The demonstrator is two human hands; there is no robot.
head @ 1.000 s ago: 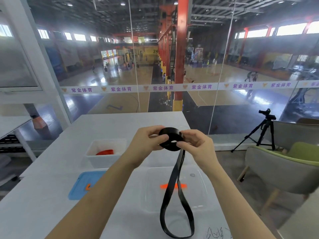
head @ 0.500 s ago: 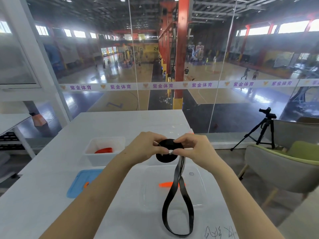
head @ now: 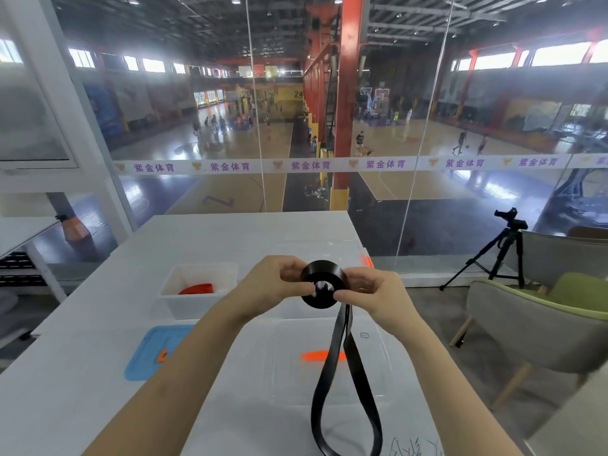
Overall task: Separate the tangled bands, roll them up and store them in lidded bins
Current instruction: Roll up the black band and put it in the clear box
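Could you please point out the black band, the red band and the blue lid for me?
black band [head: 324,269]: head view, outer wrap of the rolled part.
red band [head: 196,288]: head view, middle of the visible strip.
blue lid [head: 144,357]: head view, bare flat top.

left of left hand [head: 273,284]: white bin [head: 197,301] blocks | below both hands: black band [head: 324,268], clear lid [head: 378,366] | beyond left hand: surface [head: 230,238] free

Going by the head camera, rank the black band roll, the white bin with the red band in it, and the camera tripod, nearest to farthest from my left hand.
1. The black band roll: pinched by the left hand itself.
2. The white bin: on the table, to the hand's left.
3. The camera tripod: on the floor, far off to the right.
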